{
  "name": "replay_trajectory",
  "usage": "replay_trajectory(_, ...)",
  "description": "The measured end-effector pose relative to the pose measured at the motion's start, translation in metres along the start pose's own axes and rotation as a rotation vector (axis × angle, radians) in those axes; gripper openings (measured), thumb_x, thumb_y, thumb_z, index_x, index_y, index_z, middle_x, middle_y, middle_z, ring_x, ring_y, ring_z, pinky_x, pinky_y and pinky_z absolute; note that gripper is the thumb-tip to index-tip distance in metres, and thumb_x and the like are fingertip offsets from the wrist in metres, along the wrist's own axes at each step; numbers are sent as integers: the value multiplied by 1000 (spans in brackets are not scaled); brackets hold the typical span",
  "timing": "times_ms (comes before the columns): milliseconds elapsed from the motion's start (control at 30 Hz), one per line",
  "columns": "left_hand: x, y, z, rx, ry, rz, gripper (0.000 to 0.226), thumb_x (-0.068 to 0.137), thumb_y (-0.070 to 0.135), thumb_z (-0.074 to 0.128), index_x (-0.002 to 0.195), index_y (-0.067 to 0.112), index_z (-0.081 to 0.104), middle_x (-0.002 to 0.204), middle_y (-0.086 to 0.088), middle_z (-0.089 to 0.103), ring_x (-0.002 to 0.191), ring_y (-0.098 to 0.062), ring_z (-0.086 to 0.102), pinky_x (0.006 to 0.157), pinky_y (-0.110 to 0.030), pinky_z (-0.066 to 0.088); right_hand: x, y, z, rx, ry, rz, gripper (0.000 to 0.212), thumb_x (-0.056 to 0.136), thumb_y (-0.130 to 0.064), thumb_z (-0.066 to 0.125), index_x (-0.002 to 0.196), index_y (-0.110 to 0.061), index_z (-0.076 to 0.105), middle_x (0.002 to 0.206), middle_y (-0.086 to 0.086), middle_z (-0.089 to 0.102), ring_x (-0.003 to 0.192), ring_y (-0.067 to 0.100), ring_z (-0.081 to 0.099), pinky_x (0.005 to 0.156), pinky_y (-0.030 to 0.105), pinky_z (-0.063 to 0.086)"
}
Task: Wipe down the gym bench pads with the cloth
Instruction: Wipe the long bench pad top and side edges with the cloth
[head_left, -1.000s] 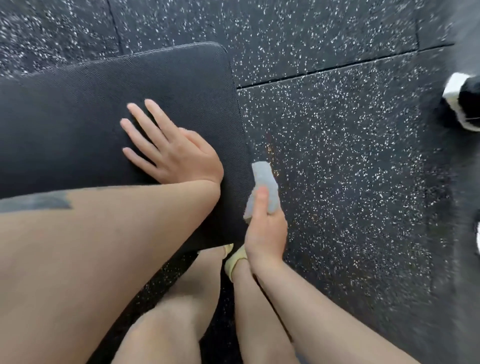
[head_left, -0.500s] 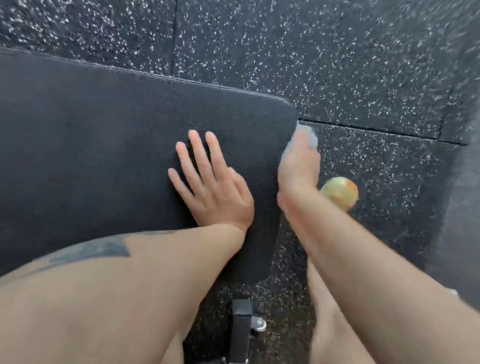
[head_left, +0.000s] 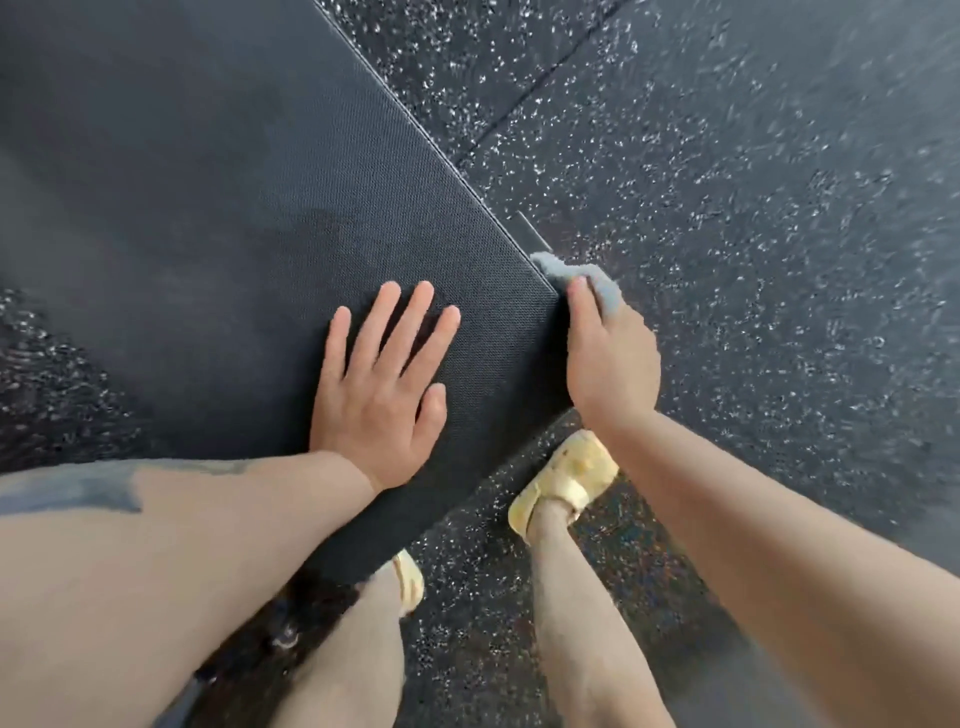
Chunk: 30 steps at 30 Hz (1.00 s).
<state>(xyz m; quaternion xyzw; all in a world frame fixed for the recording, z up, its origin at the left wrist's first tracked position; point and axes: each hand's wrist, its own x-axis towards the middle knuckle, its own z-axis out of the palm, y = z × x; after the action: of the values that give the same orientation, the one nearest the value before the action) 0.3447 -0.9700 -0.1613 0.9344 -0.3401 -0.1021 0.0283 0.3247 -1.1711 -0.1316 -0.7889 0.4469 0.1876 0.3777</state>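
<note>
Cloth (head_left: 597, 280), pale grey and bunched, sits at the corner edge of the black bench pad (head_left: 218, 208), held in the right hand (head_left: 610, 358), whose fingers curl round it while the thumb lies along the pad's side; part of the cloth sticks out past the fingertips, toward the speckled rubber floor (head_left: 727, 208). Just left of that hand, the left hand (head_left: 382, 389) lies flat on the textured surface with fingers straight and slightly spread, grasping nothing, its palm close to the pad's near edge. The two hands are near each other but apart, with the pad's corner between them. Below the right hand, a foot in a yellow sandal (head_left: 566, 480) stands on the floor; a second yellow sandal (head_left: 408, 579) shows below the left hand, partly hidden by the pad and forearm.
</note>
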Motion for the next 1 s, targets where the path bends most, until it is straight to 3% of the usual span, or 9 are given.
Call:
replay_trajectory(133, -1, -2, 2, 21, 11, 31, 61, 91, 31, 37, 151, 19, 30, 158, -8, 25, 146, -31, 21, 117, -54, 12, 36, -73, 17, -32, -168, -236, 38, 103, -35, 23, 132, -33, 47, 130, -4, 55, 116, 24, 52, 86, 34, 35)
replay_trajectory(233, -1, -3, 2, -5, 44, 36, 59, 91, 30, 39, 149, 19, 33, 157, -8, 27, 146, -31, 23, 117, -54, 15, 28, -62, 25, -16, -111, -314, 37, 100, -50, 27, 129, -39, 49, 123, -13, 60, 109, 15, 56, 79, 28, 33)
replay_trajectory(300, 0, -2, 2, -19, 57, 23, 59, 91, 29, 41, 148, 19, 37, 157, -8, 28, 145, -30, 24, 116, -55, 18, -1, -10, 8, 32, -28, -221, 31, 100, -50, 31, 119, -41, 55, 111, -15, 63, 102, 10, 57, 76, 28, 36)
replay_trajectory(367, 0, -1, 2, -18, 68, 27, 58, 90, 28, 42, 148, 18, 39, 157, -8, 29, 145, -30, 26, 115, -57, 19, -19, 19, -9, 13, 0, -27, 33, 100, -49, 30, 107, -34, 59, 99, -5, 64, 99, 22, 60, 76, 33, 40)
replay_trajectory(433, 0, -2, 2, -12, 69, 40, 58, 91, 27, 41, 148, 17, 39, 157, -8, 29, 145, -31, 26, 115, -57, 19, 2, 5, 1, -97, -64, -26, 34, 101, -46, 26, 111, -34, 56, 106, 0, 64, 101, 28, 58, 77, 35, 38)
replay_trajectory(533, -1, -3, 1, 5, 42, 38, 58, 92, 28, 40, 149, 17, 37, 157, -9, 27, 145, -32, 24, 116, -57, 18, 35, -64, 23, -118, -130, -224, 41, 100, -49, 23, 125, -33, 51, 120, -1, 62, 109, 27, 56, 85, 36, 38)
replay_trajectory(700, 0, -4, 3, -22, 52, 30, 57, 90, 27, 43, 146, 18, 42, 156, -8, 31, 144, -29, 28, 115, -57, 20, 14, -19, 33, -175, 100, -461, 49, 97, -52, 28, 132, -23, 47, 122, -5, 58, 110, 19, 54, 81, 33, 44)
replay_trajectory(833, -2, -4, 5, -48, 35, 35, 57, 91, 28, 42, 147, 18, 40, 156, -8, 31, 143, -28, 29, 115, -57, 21, 18, -3, 36, -220, 149, -416, 62, 92, -54, 20, 131, -16, 50, 122, -2, 59, 110, 19, 56, 82, 30, 44)
replay_trajectory(1000, 0, -7, 0, -90, -33, -2, 62, 90, 32, 44, 149, 19, 34, 158, -2, 26, 146, -22, 25, 118, -51, 17, 18, -2, 39, -247, 208, -442, 47, 95, -44, 30, 123, -13, 52, 108, 0, 63, 95, 21, 59, 75, 26, 45)
